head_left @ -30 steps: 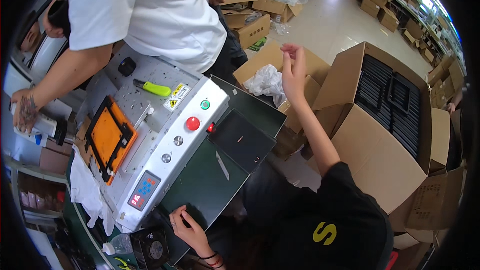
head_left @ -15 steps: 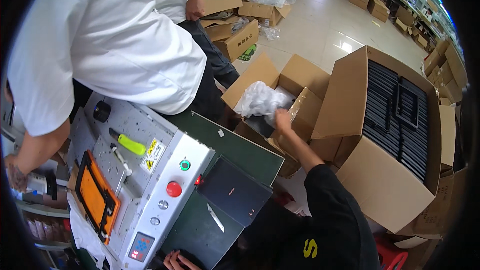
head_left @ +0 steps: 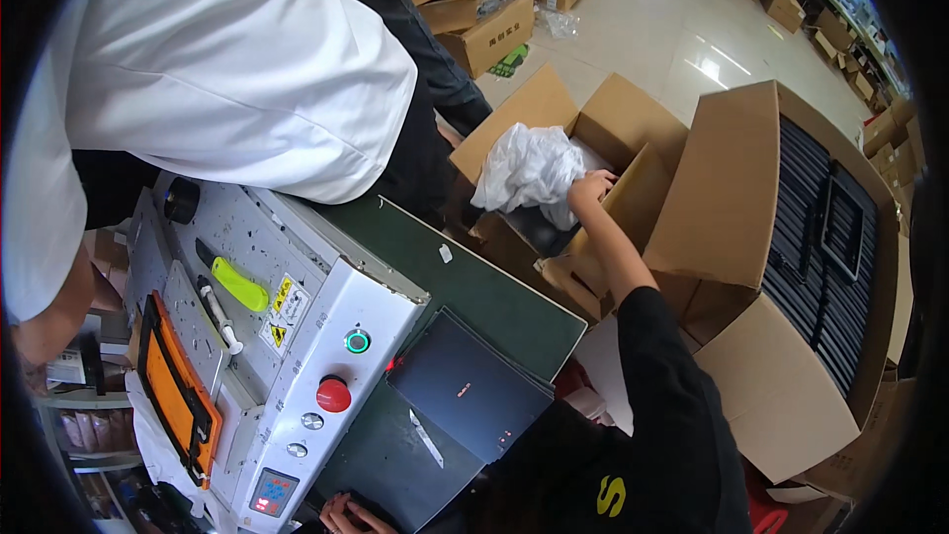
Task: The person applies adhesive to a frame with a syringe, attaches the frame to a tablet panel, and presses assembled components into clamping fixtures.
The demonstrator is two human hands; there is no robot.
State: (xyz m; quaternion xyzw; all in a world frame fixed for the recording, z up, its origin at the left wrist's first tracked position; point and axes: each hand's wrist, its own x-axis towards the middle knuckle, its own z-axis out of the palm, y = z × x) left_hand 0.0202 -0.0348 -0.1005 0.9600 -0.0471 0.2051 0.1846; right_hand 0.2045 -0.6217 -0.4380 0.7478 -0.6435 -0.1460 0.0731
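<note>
Right hand (head_left: 591,188) pinches the crumpled white plastic bag (head_left: 529,170), half-lifted from the open brown cardboard box (head_left: 603,129); left hand (head_left: 348,514) rests curled at the green counter (head_left: 494,302), holding nothing that shows.

A single head-worn fisheye view looks steeply down from close above. The right grip (head_left: 590,186) reaches forward into an open cardboard box (head_left: 633,129); the green surface (head_left: 494,302) lies just left of it, edges bending toward the rim.
</note>
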